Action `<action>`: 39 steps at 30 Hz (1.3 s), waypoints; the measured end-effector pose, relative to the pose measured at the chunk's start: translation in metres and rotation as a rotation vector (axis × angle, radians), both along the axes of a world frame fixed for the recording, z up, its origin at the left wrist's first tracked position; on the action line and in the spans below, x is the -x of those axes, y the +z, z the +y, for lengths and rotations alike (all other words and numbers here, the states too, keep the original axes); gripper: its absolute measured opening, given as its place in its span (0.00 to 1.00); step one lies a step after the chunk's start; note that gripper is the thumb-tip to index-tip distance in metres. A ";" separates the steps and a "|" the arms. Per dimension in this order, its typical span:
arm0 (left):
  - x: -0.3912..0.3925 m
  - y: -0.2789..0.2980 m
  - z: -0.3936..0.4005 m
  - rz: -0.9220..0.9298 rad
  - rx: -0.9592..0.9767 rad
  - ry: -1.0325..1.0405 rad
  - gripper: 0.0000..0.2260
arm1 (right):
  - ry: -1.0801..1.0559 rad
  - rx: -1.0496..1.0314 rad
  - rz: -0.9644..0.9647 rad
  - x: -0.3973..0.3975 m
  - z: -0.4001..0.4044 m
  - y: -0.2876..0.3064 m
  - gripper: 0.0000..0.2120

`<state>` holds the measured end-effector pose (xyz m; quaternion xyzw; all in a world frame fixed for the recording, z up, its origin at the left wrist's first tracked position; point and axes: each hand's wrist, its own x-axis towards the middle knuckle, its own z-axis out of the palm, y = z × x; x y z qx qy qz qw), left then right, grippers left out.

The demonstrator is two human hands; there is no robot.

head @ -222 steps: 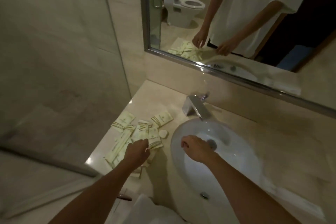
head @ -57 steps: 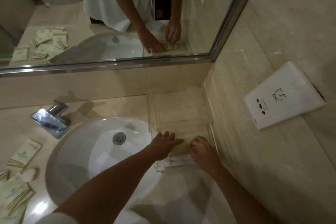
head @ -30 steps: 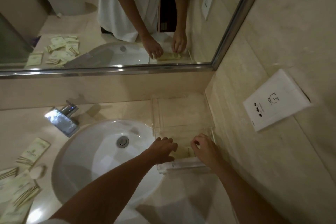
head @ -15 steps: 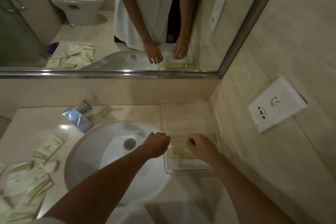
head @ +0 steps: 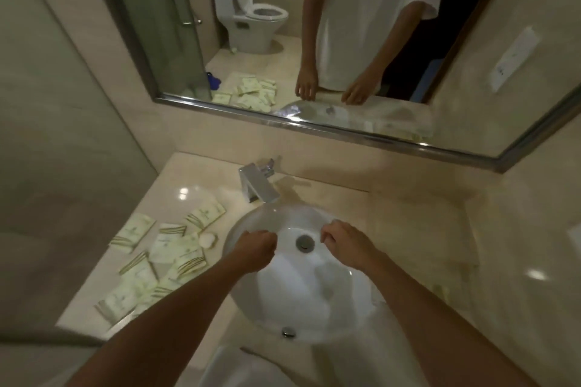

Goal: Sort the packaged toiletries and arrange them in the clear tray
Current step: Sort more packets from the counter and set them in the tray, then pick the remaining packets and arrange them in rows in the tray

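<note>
Loosely scattered sachets (head: 163,256) point every way, left of sink (head: 339,302).

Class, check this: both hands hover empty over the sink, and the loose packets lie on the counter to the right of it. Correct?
Not quite. The head view shows the packets left of the sink, not right. The left hand and right hand do hover empty over it.
</note>
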<state>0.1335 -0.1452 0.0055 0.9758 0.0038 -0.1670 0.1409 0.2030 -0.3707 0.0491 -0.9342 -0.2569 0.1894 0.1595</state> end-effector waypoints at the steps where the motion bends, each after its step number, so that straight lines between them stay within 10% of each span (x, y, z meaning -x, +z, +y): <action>1: 0.010 -0.001 0.016 0.007 -0.003 0.032 0.08 | 0.030 0.002 -0.001 0.004 0.017 0.000 0.10; 26: 0.176 -0.064 0.247 0.233 -0.066 0.632 0.32 | 0.322 0.192 0.147 0.108 0.285 -0.065 0.13; 39: 0.187 -0.083 0.254 0.203 -0.056 0.651 0.32 | -0.175 0.242 -0.057 0.115 0.321 -0.097 0.25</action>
